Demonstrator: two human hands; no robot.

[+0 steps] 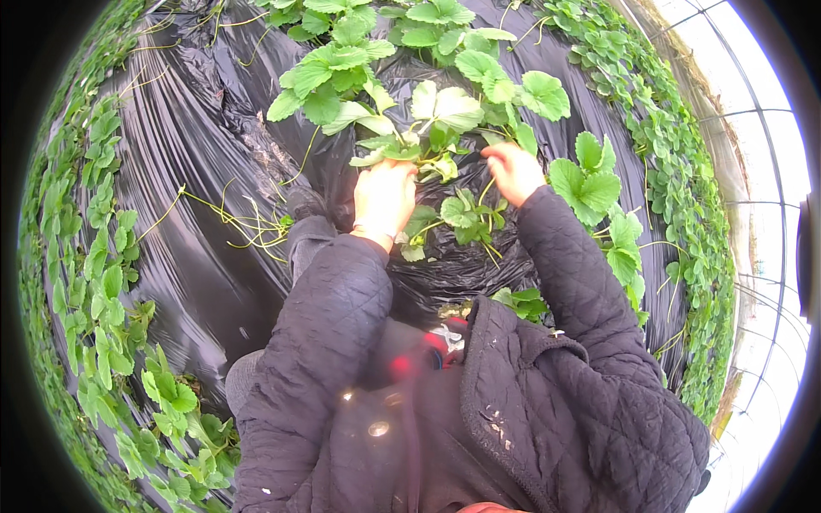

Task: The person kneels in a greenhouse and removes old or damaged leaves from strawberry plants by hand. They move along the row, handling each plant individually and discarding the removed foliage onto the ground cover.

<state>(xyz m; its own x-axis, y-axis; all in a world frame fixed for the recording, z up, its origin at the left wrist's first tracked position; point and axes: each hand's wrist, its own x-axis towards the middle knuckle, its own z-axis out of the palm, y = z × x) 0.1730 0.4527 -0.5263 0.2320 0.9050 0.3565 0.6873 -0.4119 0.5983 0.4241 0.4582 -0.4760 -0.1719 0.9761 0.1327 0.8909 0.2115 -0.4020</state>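
Observation:
A strawberry plant (449, 109) with broad pale green leaves grows through the black plastic mulch film (192, 141) in front of me. My left hand (385, 195) is at the plant's lower left leaves, its fingers bent under them; whether they grip a stem is hidden. To the right, my right hand (513, 170) touches the plant's right side with curled fingers, and its grip cannot be made out. Between my wrists a smaller strawberry plant (465, 218) stands low on the wrinkled film.
Loose pulled runners (247, 224) lie on the film at left, near my shoe (306, 202). Another strawberry plant (590, 183) stands beside my right forearm. Dense plant rows (102, 269) run along both sides. A greenhouse frame (763, 115) curves at the far right.

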